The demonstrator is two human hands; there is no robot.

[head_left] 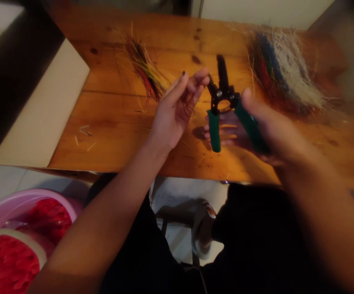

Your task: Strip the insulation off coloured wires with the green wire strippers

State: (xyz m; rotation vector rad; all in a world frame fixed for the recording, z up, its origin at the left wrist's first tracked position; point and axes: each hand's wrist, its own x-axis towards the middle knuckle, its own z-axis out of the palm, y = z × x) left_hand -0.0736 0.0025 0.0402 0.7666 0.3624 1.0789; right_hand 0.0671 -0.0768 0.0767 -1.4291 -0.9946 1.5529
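Observation:
My right hand [256,126] is wrapped around the green handles of a pair of wire strippers [220,94], whose black jaws stand apart and point away from me. Close to the left side of those jaws is my left hand [180,98], palm turned up and fingers curled together. A thin dark wire [189,109] loops out from its fingers; the other end is hard to make out. On the wooden table [116,134] beyond my left hand lies a small bundle of yellow, red and black wires [146,69].
A larger heap of white, blue and red wires [290,69] lies at the back right. A white and black box-like object [42,106] covers the table's left end. Below left, a pink basin [69,204] and a pale container [40,247] hold red pieces. Wire scraps [85,131] dot the tabletop.

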